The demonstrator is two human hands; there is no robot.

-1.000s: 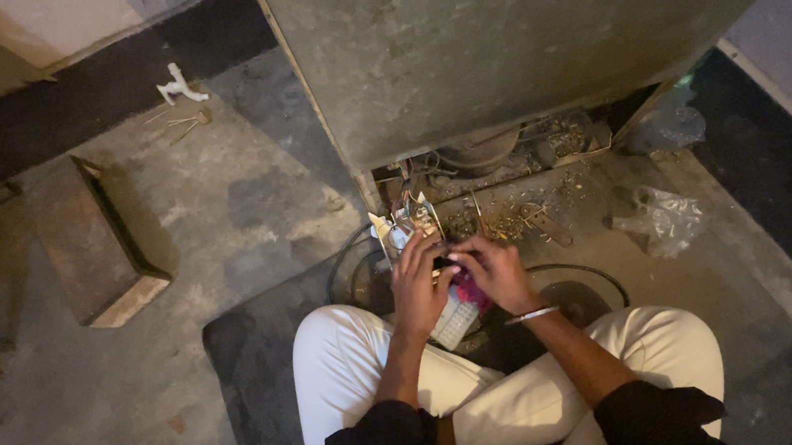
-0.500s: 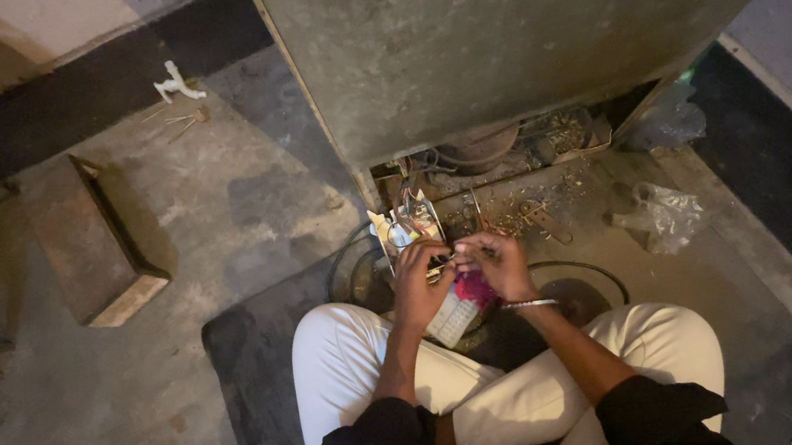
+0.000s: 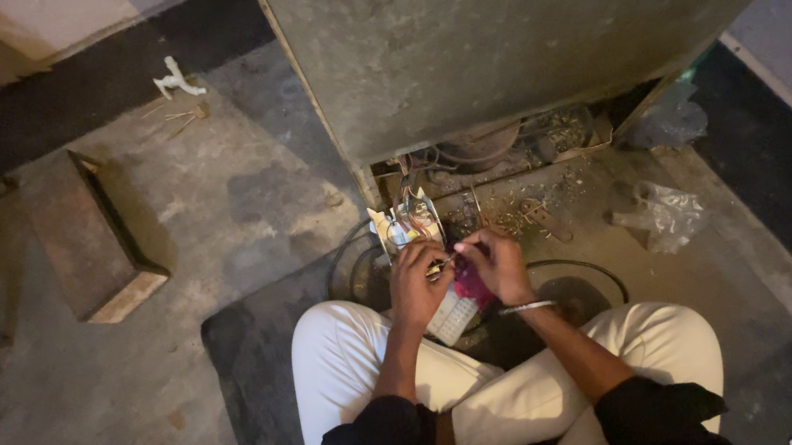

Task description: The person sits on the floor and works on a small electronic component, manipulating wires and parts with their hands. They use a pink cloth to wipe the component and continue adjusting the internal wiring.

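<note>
Wires and a small pink part (image 3: 473, 281) sit pinched between left hand (image 3: 419, 285) and right hand (image 3: 497, 265), near the open base of the grey cabinet (image 3: 494, 39), the work seemingly midway, loose metal bits (image 3: 526, 212) lying beyond.

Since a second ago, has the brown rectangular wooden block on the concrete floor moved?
No. The wooden block lies at the same spot and angle relative to the grey metal cabinet, left of it.
</note>
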